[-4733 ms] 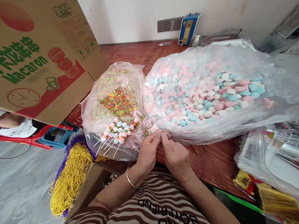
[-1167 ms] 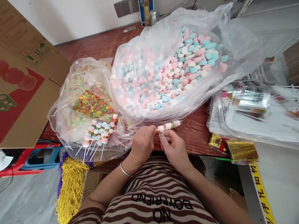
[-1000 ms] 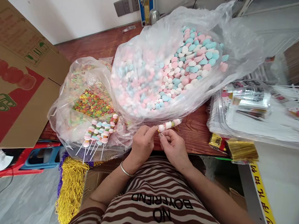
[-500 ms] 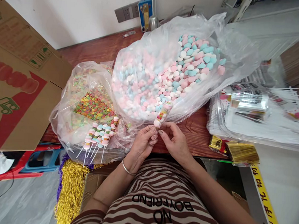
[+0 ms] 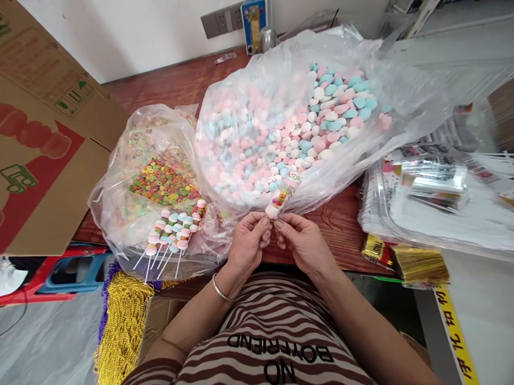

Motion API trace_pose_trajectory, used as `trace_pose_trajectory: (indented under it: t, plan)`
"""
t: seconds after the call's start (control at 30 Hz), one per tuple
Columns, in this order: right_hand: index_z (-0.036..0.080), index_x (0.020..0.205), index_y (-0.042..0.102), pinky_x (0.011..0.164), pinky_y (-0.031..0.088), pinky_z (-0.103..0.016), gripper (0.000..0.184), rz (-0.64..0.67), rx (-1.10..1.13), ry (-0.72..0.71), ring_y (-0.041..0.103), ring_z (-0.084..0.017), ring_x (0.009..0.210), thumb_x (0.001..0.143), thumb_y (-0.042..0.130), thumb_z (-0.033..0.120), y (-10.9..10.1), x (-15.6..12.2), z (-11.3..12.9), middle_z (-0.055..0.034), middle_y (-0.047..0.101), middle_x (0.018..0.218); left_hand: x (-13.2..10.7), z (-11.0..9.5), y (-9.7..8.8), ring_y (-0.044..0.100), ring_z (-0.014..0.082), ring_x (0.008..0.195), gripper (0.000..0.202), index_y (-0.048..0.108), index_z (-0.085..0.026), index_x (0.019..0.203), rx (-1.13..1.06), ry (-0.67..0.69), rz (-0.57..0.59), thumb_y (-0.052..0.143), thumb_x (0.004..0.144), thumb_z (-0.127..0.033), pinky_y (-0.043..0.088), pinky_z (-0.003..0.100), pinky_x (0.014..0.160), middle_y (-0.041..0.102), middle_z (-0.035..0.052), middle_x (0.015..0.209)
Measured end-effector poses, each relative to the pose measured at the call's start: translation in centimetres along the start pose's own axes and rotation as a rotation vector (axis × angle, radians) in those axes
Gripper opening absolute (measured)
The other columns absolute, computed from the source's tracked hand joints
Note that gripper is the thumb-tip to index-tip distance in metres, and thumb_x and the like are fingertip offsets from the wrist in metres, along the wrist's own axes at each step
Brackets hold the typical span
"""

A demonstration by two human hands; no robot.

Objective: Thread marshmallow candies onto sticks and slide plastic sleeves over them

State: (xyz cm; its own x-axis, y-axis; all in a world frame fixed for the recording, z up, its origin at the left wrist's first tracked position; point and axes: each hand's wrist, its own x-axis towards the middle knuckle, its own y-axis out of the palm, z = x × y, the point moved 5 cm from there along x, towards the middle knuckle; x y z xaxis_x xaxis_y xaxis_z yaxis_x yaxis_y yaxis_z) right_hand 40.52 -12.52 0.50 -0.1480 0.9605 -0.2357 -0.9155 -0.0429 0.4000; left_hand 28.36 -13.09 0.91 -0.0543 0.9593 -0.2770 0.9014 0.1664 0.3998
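Compared with one second ago, the wrapped candy skewer (image 5: 283, 197) has turned: it was lying almost sideways to the right, and now it points away from the body, with its upper end leaning a little right. Its place now is just above the fingertips, in front of the bag of pastel candies (image 5: 251, 140). Left hand (image 5: 249, 241) and right hand (image 5: 306, 246) are close together, both pinching at the lower end of the wrapper, right below the last pale candy. Whether a tie is between the fingers, I cannot tell; it is too small.

It seems to me that the step is to fasten the wrapper neck. To do it well, the left pinch should stay firm and close under the candy, so that the film does not loosen, while the right fingers turn evenly and gently. Too strong pulling could tear the film or squash the soft-looking pieces. Bare skewers (image 5: 175, 231) rest at the left, safely apart from the hands.
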Motion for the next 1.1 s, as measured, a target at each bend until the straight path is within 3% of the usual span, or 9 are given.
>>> trace_pose_trajectory:
  t: [0.23,0.33,0.53,0.67,0.73,0.77,0.83,0.97,1.1]
  plan:
    - [0.018,0.077,0.064,0.042,0.031,-0.022,0.042,-0.025,0.099,0.065,0.035,-0.006,0.047,0.060,0.090,0.048,-0.3,0.0,-0.1,0.0063,0.052,0.062,-1.2,-2.1,-0.4,0.070,0.0180,0.087,0.021,0.070,-0.018,0.108,1.088,0.848,0.162,0.053,0.097,-0.019,0.056,0.030,0.078,0.075,0.0097,0.094]
    - [0.020,0.075,0.058,0.042,0.029,-0.021,0.040,0.089,0.164,0.106,0.032,-0.006,0.050,0.063,0.087,0.046,0.6,-0.7,-0.3,0.0076,0.045,0.061,-1.2,-2.4,-0.5,0.072,0.0179,0.093,0.031,0.070,-0.020,0.117,1.090,1.033,0.228,0.045,0.099,-0.012,0.058,0.033,0.085,0.076,0.0102,0.101]
    - [0.021,0.078,0.059,0.049,0.039,-0.024,0.036,0.270,0.031,0.037,0.044,-0.011,0.055,0.075,0.076,0.052,1.4,-1.6,1.1,0.0036,0.051,0.065,-2.3,-5.6,0.4,0.056,0.0288,0.136,0.021,0.076,-0.028,0.103,1.080,1.165,0.264,0.064,0.094,-0.043,0.047,0.054,0.111,0.072,0.0091,0.122]
    - [0.023,0.084,0.064,0.069,0.051,-0.032,0.012,-0.014,-0.555,-0.592,0.060,-0.018,0.073,0.089,0.068,0.034,-0.6,-2.7,7.7,-0.0036,0.066,0.080,-5.8,-9.0,-1.1,0.072,0.0163,0.082,0.017,0.073,-0.026,0.109,0.771,0.932,-0.086,0.066,0.094,-0.030,0.059,0.031,0.076,0.074,0.0056,0.096]
    - [0.026,0.086,0.066,0.073,0.052,-0.034,0.004,-0.113,-0.820,-0.826,0.063,-0.020,0.076,0.090,0.066,0.025,-0.6,-4.2,10.1,-0.0056,0.070,0.082,-6.2,-7.4,-0.1,0.061,0.0113,0.051,0.024,0.075,-0.023,0.098,0.556,0.411,0.241,0.057,0.099,-0.039,0.050,0.024,0.051,0.070,0.0031,0.073]
    - [0.027,0.089,0.067,0.074,0.052,-0.034,0.003,-0.075,-0.931,-0.903,0.065,-0.021,0.078,0.090,0.066,0.023,-0.1,-4.9,10.6,-0.0061,0.071,0.084,-6.6,-6.0,0.8,0.062,0.0132,0.050,0.038,0.076,-0.020,0.096,0.460,0.105,0.431,0.051,0.100,-0.049,0.048,0.025,0.048,0.071,0.0065,0.072]
    - [0.029,0.095,0.069,0.074,0.053,-0.034,0.008,0.146,-1.066,-1.024,0.066,-0.021,0.079,0.089,0.067,0.023,1.5,-6.2,10.1,-0.0056,0.074,0.087,-6.9,-5.0,1.8,0.069,0.0199,0.060,0.068,0.077,-0.017,0.099,0.237,-0.219,0.545,0.036,0.096,-0.071,0.054,0.031,0.055,0.074,0.0137,0.079]
    - [0.025,0.091,0.067,0.065,0.049,-0.030,0.012,0.440,-0.994,-1.018,0.062,-0.017,0.069,0.093,0.058,0.017,3.6,-6.8,7.2,-0.0033,0.070,0.079,-5.1,-7.6,1.4,0.072,0.0255,0.075,0.088,0.078,-0.020,0.104,-0.053,-0.010,0.358,0.017,0.090,-0.082,0.058,0.039,0.067,0.076,0.0153,0.087]
    - [0.021,0.080,0.059,0.057,0.044,-0.025,0.016,0.375,-0.752,-0.582,0.055,-0.013,0.063,0.096,0.054,0.021,3.1,-4.3,6.3,-0.0002,0.062,0.072,-6.5,-7.8,2.3,0.074,0.0263,0.076,0.077,0.081,-0.025,0.089,0.303,0.161,0.837,0.023,0.095,-0.075,0.060,0.039,0.073,0.078,0.0124,0.085]
